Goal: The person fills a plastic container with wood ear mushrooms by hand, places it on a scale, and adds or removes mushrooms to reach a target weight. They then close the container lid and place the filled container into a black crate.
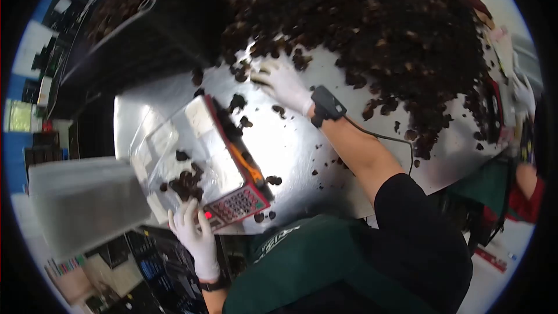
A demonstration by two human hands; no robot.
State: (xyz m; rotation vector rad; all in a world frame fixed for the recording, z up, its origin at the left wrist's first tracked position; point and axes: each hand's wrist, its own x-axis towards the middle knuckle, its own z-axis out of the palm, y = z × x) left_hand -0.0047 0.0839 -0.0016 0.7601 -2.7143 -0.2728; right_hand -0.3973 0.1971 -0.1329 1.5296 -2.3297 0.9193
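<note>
My left hand [195, 238], in a white glove, rests at the near edge of a red-and-white digital scale [232, 206], its fingers apart beside the keypad. Right at its fingertips lies a small cluster of dark brown pieces [187, 185] that look like dried mushrooms, on a clear plastic bag [165, 145] spread over the weighing plate. Farther out, my right hand [282, 86], also gloved, reaches over the metal table [290, 151] with its fingers stretched out. Loose dark pieces [241, 71] lie close to those fingertips. An orange-handled tool [247, 166] lies along the scale's side.
A large heap of the same dark pieces [395, 29] covers the far part of the table. At the upper left stands a black crate [145, 35] holding more. A translucent bin [87, 203] is left of the scale. Another person's arm [528, 180] shows at the right.
</note>
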